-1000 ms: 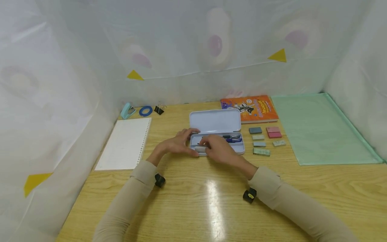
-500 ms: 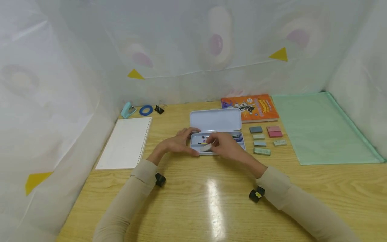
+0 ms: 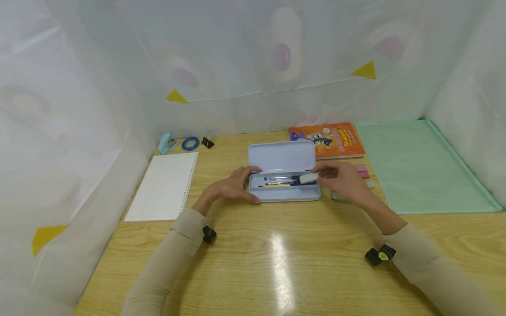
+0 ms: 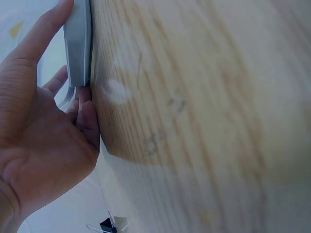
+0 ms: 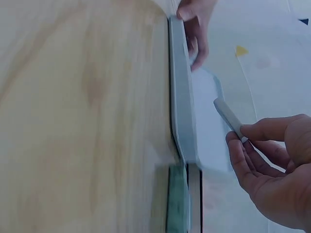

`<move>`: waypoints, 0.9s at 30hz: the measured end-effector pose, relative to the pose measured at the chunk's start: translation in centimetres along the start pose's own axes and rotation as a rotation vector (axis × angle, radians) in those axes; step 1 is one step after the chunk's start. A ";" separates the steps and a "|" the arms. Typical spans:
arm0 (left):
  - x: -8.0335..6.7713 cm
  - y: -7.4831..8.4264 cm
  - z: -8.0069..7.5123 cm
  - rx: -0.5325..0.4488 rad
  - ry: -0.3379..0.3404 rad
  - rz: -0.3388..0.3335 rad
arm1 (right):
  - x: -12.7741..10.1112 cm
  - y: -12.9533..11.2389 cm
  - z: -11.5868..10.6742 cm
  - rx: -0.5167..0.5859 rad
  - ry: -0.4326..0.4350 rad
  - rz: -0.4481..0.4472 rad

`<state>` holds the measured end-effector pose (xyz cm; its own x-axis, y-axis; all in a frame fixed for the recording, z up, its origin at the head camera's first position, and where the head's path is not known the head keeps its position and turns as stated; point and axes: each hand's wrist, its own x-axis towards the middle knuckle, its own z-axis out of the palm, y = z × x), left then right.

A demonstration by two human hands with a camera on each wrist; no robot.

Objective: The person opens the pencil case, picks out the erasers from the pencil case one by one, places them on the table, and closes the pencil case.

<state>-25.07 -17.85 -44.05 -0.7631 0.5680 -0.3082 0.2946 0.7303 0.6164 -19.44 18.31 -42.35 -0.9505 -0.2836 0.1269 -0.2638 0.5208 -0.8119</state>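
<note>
A pale blue pencil case (image 3: 276, 194) lies with its lid (image 3: 281, 157) raised at the back. Several pens (image 3: 278, 184) rest in its rear compartment. My left hand (image 3: 233, 187) holds the case's left end, thumb at the front corner and fingers behind; the left wrist view shows the thumb along the case's side. In my right hand (image 3: 348, 182), a white eraser (image 3: 308, 177) is pinched between thumb and fingers above the right end of the case. The right wrist view shows the eraser (image 5: 227, 115) lifted clear of the case.
Right of the case lie several erasers, partly hidden by my right hand, among them a pink one (image 3: 362, 171). An orange book (image 3: 340, 142) and a green translucent folder (image 3: 427, 171) lie beyond. At left are a notebook (image 3: 162, 186), stapler (image 3: 167, 144), blue tape roll (image 3: 190, 144) and binder clip (image 3: 207, 142).
My right hand has lifted the white eraser out of the case's front compartment and carried it rightward to the case's right end. The left hand has stayed in place.
</note>
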 end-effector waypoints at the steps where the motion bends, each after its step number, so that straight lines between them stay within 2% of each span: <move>1: 0.0 0.0 0.0 -0.004 0.001 0.001 | -0.3 0.3 -0.7 -0.008 0.008 0.008; 7: 0.1 -0.1 0.0 -0.020 0.002 0.010 | -2.3 1.5 -4.1 -0.101 0.060 0.026; 15: 0.1 0.1 0.0 -0.023 0.000 0.011 | -5.3 3.8 -6.8 -0.141 0.075 0.043; 21: 0.1 0.3 0.0 -0.015 -0.003 0.004 | -7.3 5.3 -8.4 -0.201 0.054 0.072; 27: 0.1 0.1 0.0 -0.003 0.001 -0.011 | -8.1 6.2 -8.8 -0.212 -0.005 0.070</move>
<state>-25.07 -17.75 -44.05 -0.7668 0.5597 -0.3143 0.2843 0.7351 0.6155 -14.85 30.91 -43.38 -0.9670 -0.2446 0.0714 -0.2265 0.6965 -0.6808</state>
